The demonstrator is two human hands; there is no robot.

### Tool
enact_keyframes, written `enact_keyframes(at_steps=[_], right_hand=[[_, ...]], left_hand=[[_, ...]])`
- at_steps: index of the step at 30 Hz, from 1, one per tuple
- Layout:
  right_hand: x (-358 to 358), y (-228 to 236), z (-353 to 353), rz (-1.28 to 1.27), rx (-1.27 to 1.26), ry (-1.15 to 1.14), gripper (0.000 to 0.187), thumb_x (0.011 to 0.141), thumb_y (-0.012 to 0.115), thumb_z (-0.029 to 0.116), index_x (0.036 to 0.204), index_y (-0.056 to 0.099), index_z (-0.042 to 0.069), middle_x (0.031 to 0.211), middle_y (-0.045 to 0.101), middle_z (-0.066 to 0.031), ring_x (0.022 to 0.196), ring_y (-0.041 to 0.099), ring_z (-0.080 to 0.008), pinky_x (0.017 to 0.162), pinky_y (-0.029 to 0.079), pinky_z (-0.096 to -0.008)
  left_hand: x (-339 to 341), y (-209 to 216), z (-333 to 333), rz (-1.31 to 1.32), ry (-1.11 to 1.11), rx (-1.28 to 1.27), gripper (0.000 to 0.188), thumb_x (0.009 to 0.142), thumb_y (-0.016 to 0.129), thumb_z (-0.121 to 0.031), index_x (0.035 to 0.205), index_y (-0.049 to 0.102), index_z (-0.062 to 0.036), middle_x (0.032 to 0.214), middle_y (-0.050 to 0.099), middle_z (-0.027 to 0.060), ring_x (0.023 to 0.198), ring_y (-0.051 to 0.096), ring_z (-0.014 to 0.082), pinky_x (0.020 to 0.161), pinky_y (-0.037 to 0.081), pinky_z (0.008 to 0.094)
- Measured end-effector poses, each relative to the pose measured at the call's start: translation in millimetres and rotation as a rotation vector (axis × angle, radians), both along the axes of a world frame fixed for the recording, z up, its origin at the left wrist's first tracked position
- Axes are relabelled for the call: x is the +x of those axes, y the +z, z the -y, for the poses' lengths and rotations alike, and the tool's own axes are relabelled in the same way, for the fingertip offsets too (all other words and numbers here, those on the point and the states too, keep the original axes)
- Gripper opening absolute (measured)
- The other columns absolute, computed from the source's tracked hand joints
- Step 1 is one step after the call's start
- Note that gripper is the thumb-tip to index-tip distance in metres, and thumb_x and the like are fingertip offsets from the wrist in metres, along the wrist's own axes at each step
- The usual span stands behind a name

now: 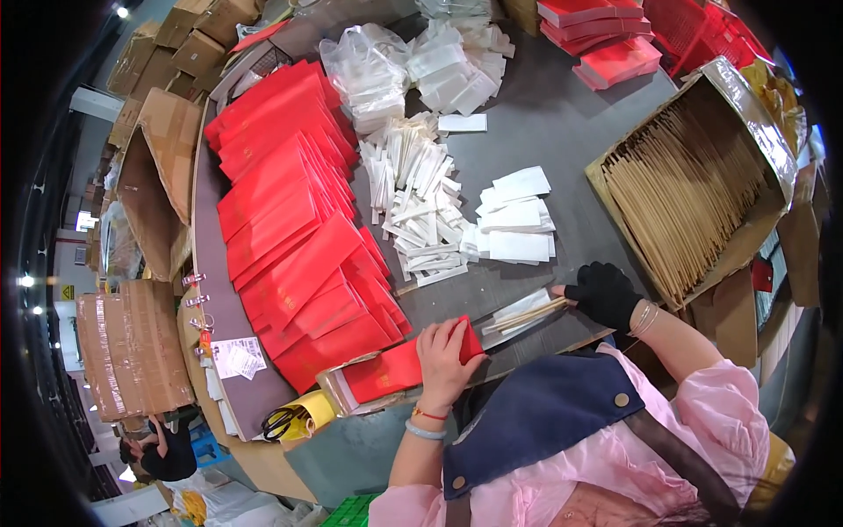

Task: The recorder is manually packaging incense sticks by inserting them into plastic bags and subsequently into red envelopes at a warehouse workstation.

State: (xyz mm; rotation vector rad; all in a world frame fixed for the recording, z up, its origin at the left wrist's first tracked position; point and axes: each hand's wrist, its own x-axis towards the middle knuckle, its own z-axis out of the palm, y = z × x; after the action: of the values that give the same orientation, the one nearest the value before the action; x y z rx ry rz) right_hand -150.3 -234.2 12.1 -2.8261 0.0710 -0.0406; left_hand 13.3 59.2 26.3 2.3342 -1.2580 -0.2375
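My left hand (446,360), bare and with a bangle at the wrist, is closed over the end of a red paper envelope (386,373) lying near the table's front edge. Its fingers curl around the paper. My right hand (604,297) wears a black fingerless glove. Between its fingertips are the ends of a few thin wooden sticks (531,314), which look like chopsticks. A white paper strip (520,307) lies under and beside them. The sticks point toward the envelope's end.
Overlapping red envelopes (303,263) cover the left side. Small white packets (423,202) and white paper sleeves (520,246) lie mid-table. A carton (606,176) of thin brown pieces stands right. Red stacks (615,61) sit behind. Another person (167,448) is at far left.
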Motion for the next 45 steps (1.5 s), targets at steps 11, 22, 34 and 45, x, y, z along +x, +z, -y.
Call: enact_keyframes(at_steps=[11,22,34,45], right_hand=[[14.3,-40.5,-10.2,0.096,0.336,-0.109,0.017,0.079,0.068,0.018,0.093,0.067,0.007,0.089,0.063,-0.0138,0.084,0.062,-0.0327,0.074,0.051,-0.0407],[23.6,-18.7,-27.6,0.089,0.414,-0.168,0.017,0.076,0.072,0.014,0.09,0.068,0.006,0.09,0.067,-0.0118,0.086,0.066,-0.0307,0.074,0.053,-0.0398],[47.6,26.3,-55.8,-0.007,0.038,0.013,0.069,0.06,0.082,0.041,0.118,0.06,0.01,0.109,0.061,-0.0095,0.105,0.056,-0.029,0.089,0.041,-0.0434],[28.1,52.1,-23.8,0.101,0.085,-0.173,0.059,0.059,0.083,0.039,0.105,0.061,0.011,0.099,0.059,-0.0088,0.095,0.057,-0.0291,0.09,0.039,-0.0435]], left_hand=[[-10.8,-2.4,34.7,-0.017,-0.02,-0.002,0.079,0.06,0.085,-0.021,0.13,0.052,-0.0047,0.124,0.052,0.0118,0.114,0.047,0.0347,0.096,0.038,0.0483],[-6.7,-3.5,34.9,-0.013,-0.113,0.009,0.065,0.06,0.084,-0.02,0.12,0.06,-0.0146,0.121,0.053,0.0107,0.113,0.047,0.0344,0.094,0.04,0.0465],[4.5,21.2,52.9,0.003,-0.334,0.196,0.04,0.063,0.074,-0.01,0.102,0.063,-0.0119,0.106,0.055,0.012,0.099,0.052,0.0324,0.082,0.045,0.0437],[124.8,73.8,-12.1,0.598,0.364,-0.021,0.013,0.067,0.072,-0.005,0.069,0.059,-0.0068,0.106,0.058,0.0135,0.097,0.053,0.0324,0.083,0.043,0.0458]])
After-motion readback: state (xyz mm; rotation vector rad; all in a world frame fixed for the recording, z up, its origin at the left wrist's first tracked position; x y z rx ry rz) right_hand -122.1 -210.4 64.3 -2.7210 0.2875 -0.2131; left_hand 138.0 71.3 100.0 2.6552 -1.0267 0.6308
